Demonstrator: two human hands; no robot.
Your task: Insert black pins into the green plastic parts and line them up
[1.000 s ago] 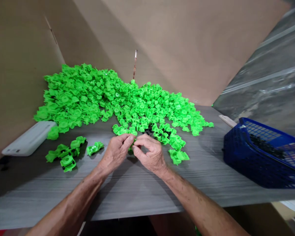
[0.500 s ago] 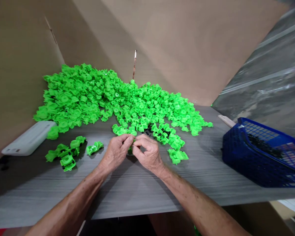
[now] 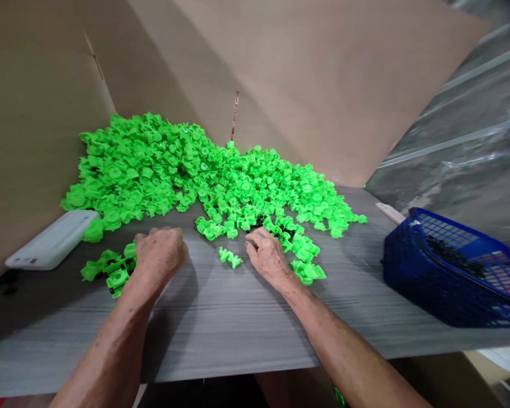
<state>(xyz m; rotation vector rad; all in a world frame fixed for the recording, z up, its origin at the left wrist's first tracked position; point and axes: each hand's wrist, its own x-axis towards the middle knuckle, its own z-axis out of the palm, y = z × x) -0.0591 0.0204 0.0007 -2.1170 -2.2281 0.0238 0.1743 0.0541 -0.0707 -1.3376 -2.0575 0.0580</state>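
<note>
My left hand (image 3: 160,252) is back-up at the left, beside a small group of green plastic pieces fitted with black parts (image 3: 117,277). Its fingers are hidden under the hand and slightly blurred. My right hand (image 3: 266,255) reaches to the small black parts (image 3: 260,222) at the front of the heap, with its fingers curled together. What those fingertips hold, if anything, is hidden. Between the hands a single green plastic piece (image 3: 229,258) lies on the table. More loose green pieces (image 3: 308,271) lie just right of my right hand.
A large heap of green plastic pieces (image 3: 153,164) rests against the tan board (image 3: 323,85). On the left lies a white power-bank-like box (image 3: 53,241). A blue plastic basket (image 3: 429,283) holding black parts stands at the right, near a wooden stick (image 3: 390,213).
My hands have parted from a shared pinch in the middle. The left moved left over where a loose green piece lay; the right shifted slightly right. A green piece now shows between them.
</note>
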